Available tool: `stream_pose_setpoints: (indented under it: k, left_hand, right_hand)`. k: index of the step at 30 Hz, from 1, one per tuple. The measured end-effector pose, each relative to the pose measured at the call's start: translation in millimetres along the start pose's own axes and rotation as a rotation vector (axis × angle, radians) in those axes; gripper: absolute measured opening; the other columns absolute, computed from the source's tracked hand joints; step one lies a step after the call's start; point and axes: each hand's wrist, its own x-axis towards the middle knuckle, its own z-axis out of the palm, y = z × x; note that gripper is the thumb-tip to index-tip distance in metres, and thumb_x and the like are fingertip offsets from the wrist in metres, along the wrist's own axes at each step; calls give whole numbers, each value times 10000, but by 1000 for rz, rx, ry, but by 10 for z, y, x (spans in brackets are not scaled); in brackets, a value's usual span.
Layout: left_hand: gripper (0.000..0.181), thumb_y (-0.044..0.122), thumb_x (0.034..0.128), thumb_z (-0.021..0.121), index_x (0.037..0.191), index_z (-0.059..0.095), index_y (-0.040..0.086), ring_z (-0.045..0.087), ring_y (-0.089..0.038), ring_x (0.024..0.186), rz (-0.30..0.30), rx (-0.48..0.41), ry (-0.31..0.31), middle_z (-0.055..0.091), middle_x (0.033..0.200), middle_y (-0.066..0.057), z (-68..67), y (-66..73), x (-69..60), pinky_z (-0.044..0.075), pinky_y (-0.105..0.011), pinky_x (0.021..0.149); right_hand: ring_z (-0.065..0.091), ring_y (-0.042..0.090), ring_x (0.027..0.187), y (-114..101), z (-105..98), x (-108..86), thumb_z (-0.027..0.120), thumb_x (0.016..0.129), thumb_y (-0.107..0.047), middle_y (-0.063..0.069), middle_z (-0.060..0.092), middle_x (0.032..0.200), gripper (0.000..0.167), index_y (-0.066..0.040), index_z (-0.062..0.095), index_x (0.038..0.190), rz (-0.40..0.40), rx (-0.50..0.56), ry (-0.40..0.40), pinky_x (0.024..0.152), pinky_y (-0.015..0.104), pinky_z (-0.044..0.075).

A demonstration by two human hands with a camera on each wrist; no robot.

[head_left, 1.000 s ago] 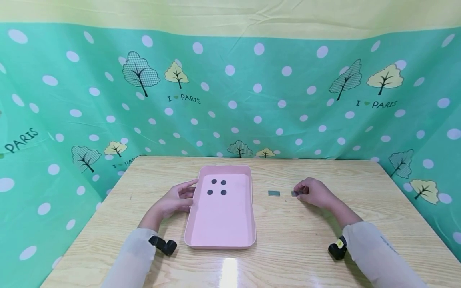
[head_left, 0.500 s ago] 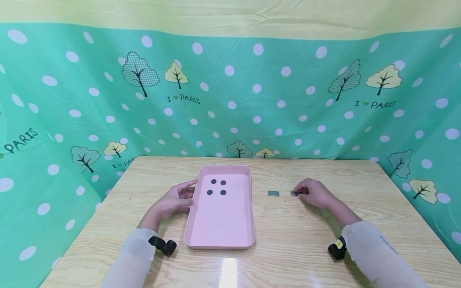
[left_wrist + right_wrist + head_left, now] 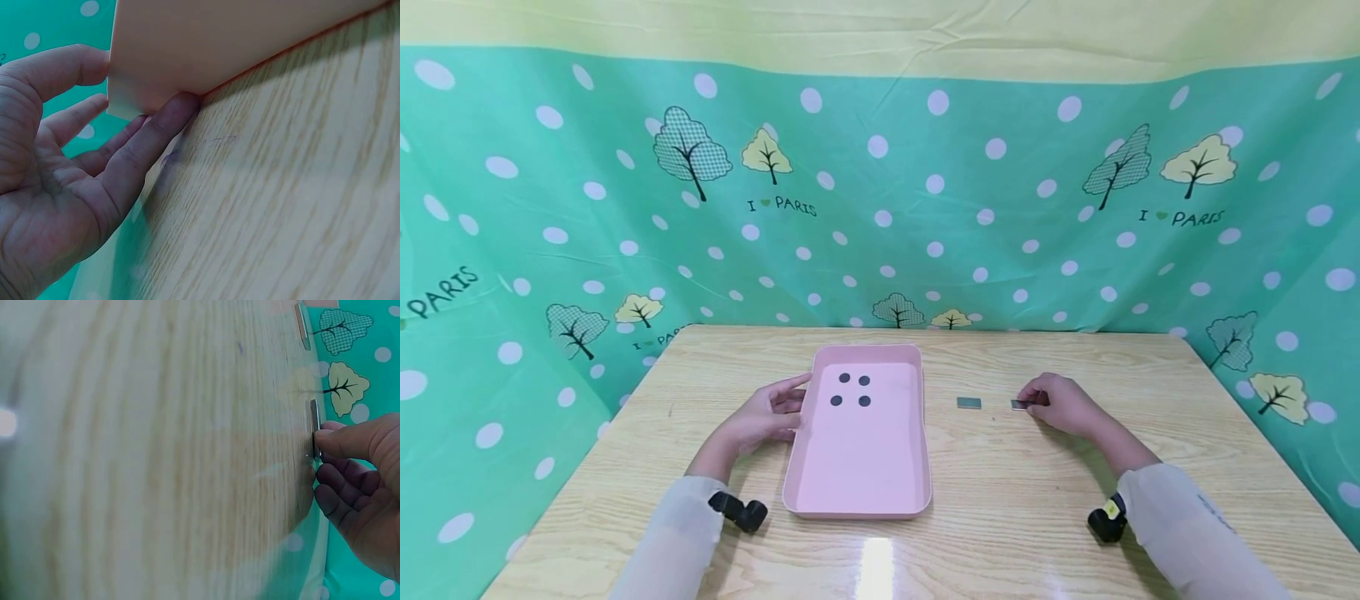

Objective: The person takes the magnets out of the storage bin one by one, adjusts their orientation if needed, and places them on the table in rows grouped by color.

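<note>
My left hand (image 3: 763,417) rests against the left side of the pink tray (image 3: 863,467). In the left wrist view its slightly bent fingers and thumb touch the tray's outer wall (image 3: 169,50) without wrapping round it. My right hand (image 3: 1060,406), to the right of the tray, pinches a small flat grey rectangular piece (image 3: 1018,406) between thumb and fingers. The right wrist view shows this thin piece (image 3: 315,425) at the tabletop, its near end covered by the thumb. A similar grey rectangular piece (image 3: 969,403) lies flat between the tray and my right hand.
Several dark round discs (image 3: 865,401) sit on the tray floor towards its far end. The wood-grain table (image 3: 1000,517) reaches back to a green dotted curtain (image 3: 880,200), which also hangs at both sides.
My right hand has shifted slightly to the right, and the small rectangular piece has moved with it. The left hand and the tray keep their places.
</note>
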Motion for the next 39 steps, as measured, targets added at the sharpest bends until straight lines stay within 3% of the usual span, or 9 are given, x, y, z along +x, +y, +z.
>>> stream_pose_setpoints:
  k: [6, 11, 18, 23, 30, 39]
  left_hand:
    - [803, -44, 831, 654, 1536, 309, 128, 521, -337, 1206, -2, -5, -1, 397, 1459, -237, -3, -6, 5, 563, -467, 833]
    - [800, -47, 834, 649, 1536, 309, 130, 514, -349, 1216, -3, -1, 1, 394, 1462, -238, -3, -15, 6, 563, -465, 834]
    - [795, -37, 836, 661, 1533, 318, 133, 516, -350, 1213, -9, 3, 10, 398, 1459, -237, -3, -9, 0, 563, -464, 835]
    - [799, -47, 833, 655, 1534, 314, 129, 524, -340, 1203, -8, -7, 6, 396, 1461, -239, 3, 9, -2, 563, -468, 831]
    - [804, -52, 834, 654, 1536, 307, 127, 527, -339, 1202, -5, -19, -2, 390, 1464, -244, 7, 15, -7, 563, -469, 830]
    - [792, -59, 844, 652, 1534, 316, 134, 551, -304, 1158, -6, -14, 2, 399, 1460, -231, -7, 3, -5, 569, -456, 820]
  right_hand:
    - [545, 188, 805, -4, -8, -2, 690, 842, 21, 46, 611, 904, 147, -25, 706, 981, 16, 20, 16, 685, 325, 483]
    - [549, 214, 824, -34, -12, -24, 714, 845, -14, 78, 614, 932, 196, -3, 685, 1038, 47, 108, 57, 649, 308, 502]
    - [594, 211, 867, -82, -18, -21, 734, 861, -110, 64, 661, 940, 239, -4, 680, 1068, 48, 184, 93, 756, 329, 522]
    - [607, 226, 881, -152, -24, -13, 710, 880, -96, 85, 667, 979, 233, -4, 679, 1092, 50, 250, 107, 720, 304, 548]
    - [616, 248, 895, -309, -14, 10, 693, 887, -64, 144, 666, 1029, 242, 27, 667, 1109, 10, 312, 96, 678, 270, 567]
    - [611, 235, 917, -541, -17, 62, 704, 890, -107, 120, 670, 1031, 277, 28, 661, 1128, 2, 377, 49, 687, 290, 563]
